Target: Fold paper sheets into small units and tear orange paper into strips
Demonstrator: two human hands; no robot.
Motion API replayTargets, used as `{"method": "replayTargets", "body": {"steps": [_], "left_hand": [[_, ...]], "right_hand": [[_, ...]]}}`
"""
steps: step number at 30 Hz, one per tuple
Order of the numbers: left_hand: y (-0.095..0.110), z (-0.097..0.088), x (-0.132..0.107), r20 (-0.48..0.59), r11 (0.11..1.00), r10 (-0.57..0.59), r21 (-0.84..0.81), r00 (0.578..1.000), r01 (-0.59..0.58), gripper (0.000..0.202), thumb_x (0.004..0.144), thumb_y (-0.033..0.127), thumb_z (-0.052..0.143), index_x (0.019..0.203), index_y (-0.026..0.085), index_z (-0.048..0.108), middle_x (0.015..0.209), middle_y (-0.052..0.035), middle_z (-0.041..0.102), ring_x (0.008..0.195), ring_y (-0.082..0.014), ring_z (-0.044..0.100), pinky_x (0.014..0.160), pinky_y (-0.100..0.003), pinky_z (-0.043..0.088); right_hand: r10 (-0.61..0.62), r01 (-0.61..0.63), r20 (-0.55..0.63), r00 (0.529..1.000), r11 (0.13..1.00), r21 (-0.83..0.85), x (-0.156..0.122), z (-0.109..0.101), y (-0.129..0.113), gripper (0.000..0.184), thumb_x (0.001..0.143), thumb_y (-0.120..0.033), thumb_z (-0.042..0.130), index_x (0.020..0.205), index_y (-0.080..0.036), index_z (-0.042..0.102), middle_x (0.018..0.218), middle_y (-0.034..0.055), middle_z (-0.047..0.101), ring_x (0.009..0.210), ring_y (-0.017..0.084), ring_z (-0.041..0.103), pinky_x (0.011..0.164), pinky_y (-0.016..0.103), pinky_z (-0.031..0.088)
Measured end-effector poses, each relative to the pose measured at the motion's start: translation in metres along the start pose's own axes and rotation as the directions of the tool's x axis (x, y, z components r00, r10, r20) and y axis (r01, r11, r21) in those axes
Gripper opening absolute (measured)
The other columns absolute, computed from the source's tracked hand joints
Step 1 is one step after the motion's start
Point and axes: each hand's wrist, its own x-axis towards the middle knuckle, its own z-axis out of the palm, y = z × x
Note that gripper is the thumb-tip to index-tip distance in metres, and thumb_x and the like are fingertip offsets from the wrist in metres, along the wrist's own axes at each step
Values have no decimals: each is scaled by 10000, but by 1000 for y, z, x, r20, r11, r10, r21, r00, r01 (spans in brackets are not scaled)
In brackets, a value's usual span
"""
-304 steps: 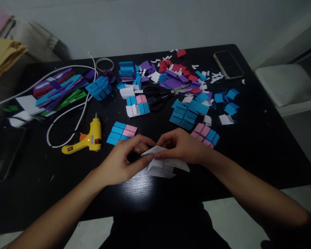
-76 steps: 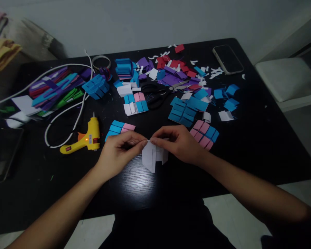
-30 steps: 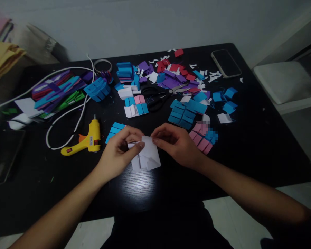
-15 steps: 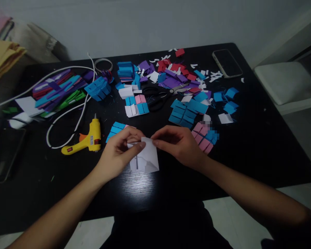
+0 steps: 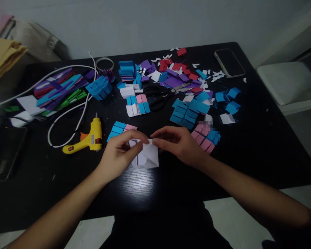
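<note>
A folded piece of white paper [image 5: 149, 155] is between my two hands, just above the dark table near its front. My left hand [image 5: 120, 150] grips its left part, thumb across the front and fingers behind. The thumb and fingertips of my right hand [image 5: 175, 141] are pinched at its upper right edge. Behind my left hand lies a blue and pink folded-paper piece [image 5: 118, 130], partly covered. Beside my right hand are a pink and blue piece [image 5: 204, 138] and a blue one [image 5: 185, 114].
A yellow glue gun [image 5: 89, 138] lies at left beside a looped white cable [image 5: 48, 133]. Black scissors [image 5: 162, 98] rest among paper scraps [image 5: 173, 77]. A phone [image 5: 229, 62] sits at the back right, a dark device [image 5: 6, 154] at the left. Bundled paper strips [image 5: 59, 90] lie back left.
The upper flap of the white paper has come down, so the paper now looks shorter. My left fingers have shifted over its top edge. The camera view has moved slightly.
</note>
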Motion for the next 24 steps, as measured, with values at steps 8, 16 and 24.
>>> {"method": "replayTargets", "body": {"steps": [8,16,24], "left_hand": [[3,-2,-5,54,1000,6,29,999,-8,139,935,214,681,1069,197,714,1015,-61,717,858,-181,680,674,-268,524],[1,2,-3,-57,983,-57,171,997,66,191,931,382,744,962,197,780,853,-27,758,661,-141,635,533,-240,448],[1,1,-5,-56,972,11,235,998,2,132,958,327,720,972,212,783,871,-9,779,681,-132,661,591,-238,486]], "right_hand": [[-51,48,-29,998,995,-92,0,0,3,270,763,-411,917,903,-209,806,904,27,806,848,182,759,805,327,622],[-154,142,-66,986,977,-157,-4,3,5,216,812,-398,887,921,-225,819,911,22,812,874,192,765,839,338,622],[-123,112,-64,990,982,-155,-5,4,2,210,800,-371,897,922,-218,818,912,22,813,863,187,765,818,318,620]]}}
